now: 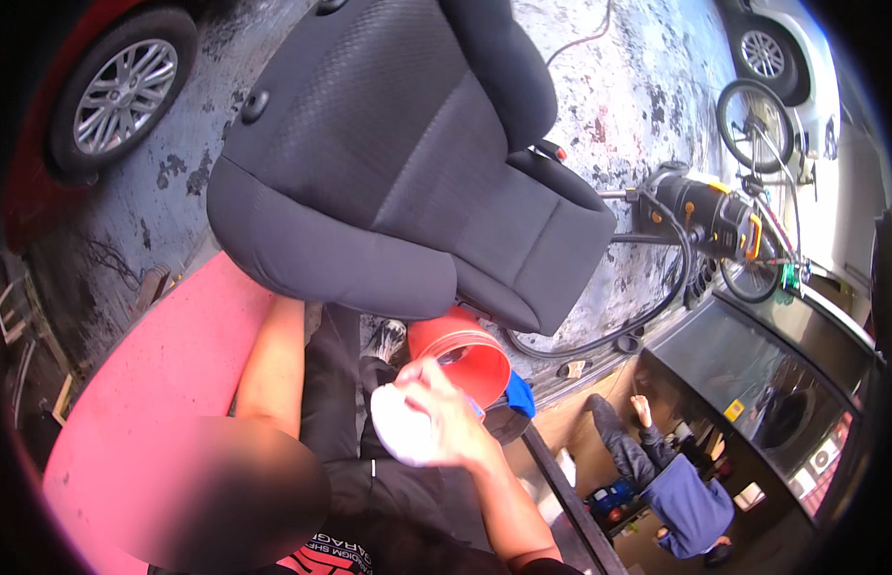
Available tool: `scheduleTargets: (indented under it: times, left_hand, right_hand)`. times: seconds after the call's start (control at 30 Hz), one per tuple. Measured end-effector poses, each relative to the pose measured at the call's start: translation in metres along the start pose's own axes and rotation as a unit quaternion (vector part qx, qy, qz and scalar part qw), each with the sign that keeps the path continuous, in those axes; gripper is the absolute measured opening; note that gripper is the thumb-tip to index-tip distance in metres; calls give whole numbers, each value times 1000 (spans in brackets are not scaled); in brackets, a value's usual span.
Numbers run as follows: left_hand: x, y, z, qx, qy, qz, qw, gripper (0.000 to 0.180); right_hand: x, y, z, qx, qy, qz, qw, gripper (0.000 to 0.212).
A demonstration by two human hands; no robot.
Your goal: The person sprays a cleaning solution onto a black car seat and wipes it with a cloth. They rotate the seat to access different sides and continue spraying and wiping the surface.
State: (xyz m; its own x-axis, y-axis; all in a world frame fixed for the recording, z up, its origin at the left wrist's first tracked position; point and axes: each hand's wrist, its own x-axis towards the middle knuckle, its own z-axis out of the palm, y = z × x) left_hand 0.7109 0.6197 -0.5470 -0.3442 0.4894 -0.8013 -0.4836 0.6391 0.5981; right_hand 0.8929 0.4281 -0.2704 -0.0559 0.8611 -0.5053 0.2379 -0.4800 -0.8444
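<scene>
A dark grey fabric car seat (407, 163) fills the upper middle, its backrest toward the upper left and its cushion toward the lower right. My left forearm (271, 369) reaches up to the seat's near edge, and the hand is hidden there. My right hand (448, 417) is closed around a white, rounded object (402, 426), overexposed and too blurred to name. It is held in front of my lap, apart from the seat. Just beyond that hand, a red bucket (484, 372) is tipped with its mouth toward me.
A yellow-and-black machine (709, 218) with a black hose (647, 331) stands right of the seat. A red curved panel (149, 383) lies to the left. A bicycle (752, 125) and parked cars' wheels (127, 96) border the space. Another person (690, 503) is at lower right.
</scene>
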Motion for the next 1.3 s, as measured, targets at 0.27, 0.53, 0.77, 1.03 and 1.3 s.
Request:
scheduleTargets:
  times: [0.27,0.53,0.77,1.03,1.3]
  left_hand:
    - [-55,-96,-237,448,-229,98,858,12]
    - [-156,-30,-322,605,-227,123,753,31]
    - [-204,14,-392,627,-184,133,745,33]
    - [-201,36,-456,640,-152,121,744,34]
    - [-164,71,-423,601,-239,199,737,31]
  right_hand:
    - [-52,123,-17,19,141,59,988,45]
    - [-31,3,-46,-18,130,-114,985,38]
    - [55,-68,-69,103,196,-140,965,32]
    - [58,-79,-82,340,179,-107,917,34]
    - [-5,-24,-31,396,126,-29,909,28]
